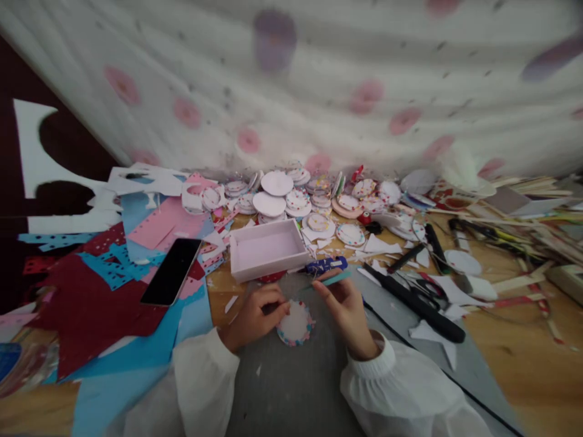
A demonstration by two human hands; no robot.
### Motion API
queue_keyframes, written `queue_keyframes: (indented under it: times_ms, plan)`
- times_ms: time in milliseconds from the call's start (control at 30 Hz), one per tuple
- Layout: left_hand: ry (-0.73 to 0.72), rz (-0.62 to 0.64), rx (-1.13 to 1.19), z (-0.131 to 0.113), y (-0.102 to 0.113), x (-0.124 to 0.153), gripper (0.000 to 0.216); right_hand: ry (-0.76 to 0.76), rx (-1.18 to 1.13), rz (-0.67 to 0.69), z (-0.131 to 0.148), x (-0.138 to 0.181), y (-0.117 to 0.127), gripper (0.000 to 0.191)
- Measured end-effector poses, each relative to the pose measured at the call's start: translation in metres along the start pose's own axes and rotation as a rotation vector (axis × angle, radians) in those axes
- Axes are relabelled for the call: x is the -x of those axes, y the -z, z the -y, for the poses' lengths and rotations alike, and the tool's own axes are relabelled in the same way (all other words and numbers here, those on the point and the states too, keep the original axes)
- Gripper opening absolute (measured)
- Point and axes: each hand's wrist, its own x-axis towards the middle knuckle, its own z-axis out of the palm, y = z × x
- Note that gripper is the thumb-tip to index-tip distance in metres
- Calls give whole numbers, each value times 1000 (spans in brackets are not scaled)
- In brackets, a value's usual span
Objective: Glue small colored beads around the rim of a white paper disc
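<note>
A round white paper disc with small red, blue and pink bits along its rim lies on the grey mat. My left hand is closed, thumb and fingers pinching the disc's upper left edge. My right hand grips a slim teal tool with a thin tip; its exact kind is unclear. That tip points left, above the disc and apart from it. Just beyond my hands stand a white open box and a blue glue gun, partly hidden.
Many decorated discs are heaped at the back before a spotted curtain. Left lie coloured sheets and a phone. Right are a black-handled knife, scissors, a black cord and wooden sticks.
</note>
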Motion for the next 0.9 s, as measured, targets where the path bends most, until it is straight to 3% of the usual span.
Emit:
queue_keyframes:
  times_ms: [200,400,733,900]
  plan:
    - [54,-14,-33,0,-1,3,30,-216,-204,-2,-14,-5,-2,31]
    - [68,-60,-41,9,-3,5,37,-311,-354,58,-33,-5,-8,30]
    - [51,-139,17,37,-8,1,47,-202,-379,100,-63,-16,-15,39]
    - [33,-179,30,38,-9,3,47,-96,-323,43,-54,-10,-14,38]
